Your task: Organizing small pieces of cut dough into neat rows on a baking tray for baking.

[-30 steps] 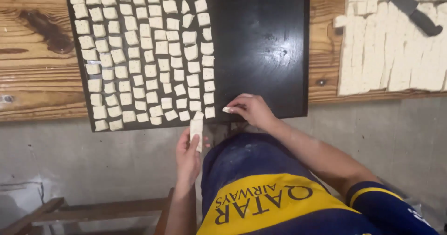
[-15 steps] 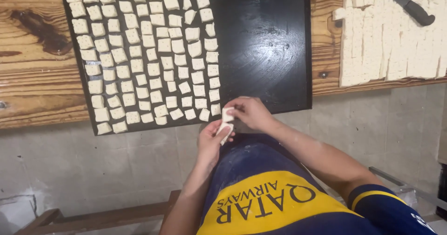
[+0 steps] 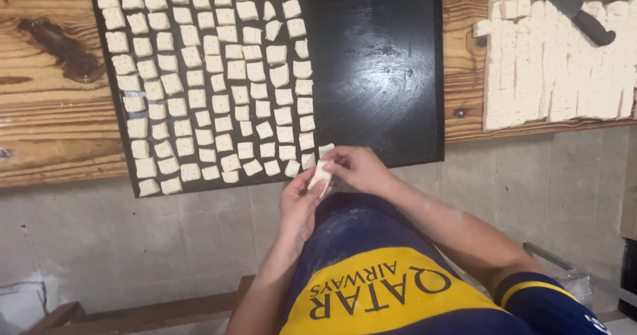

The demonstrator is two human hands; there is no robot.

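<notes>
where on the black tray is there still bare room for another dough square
The right half of the black tray is bare, from the last column of dough squares to the tray's right edge. The left half is packed in rows. Both hands hold a dough piece by the near edge.

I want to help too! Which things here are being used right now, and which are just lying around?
In use:
left hand and right hand, together holding a small dough piece
black tray
rows of dough squares

Lying about:
knife
scored dough sheet
wooden table
</notes>
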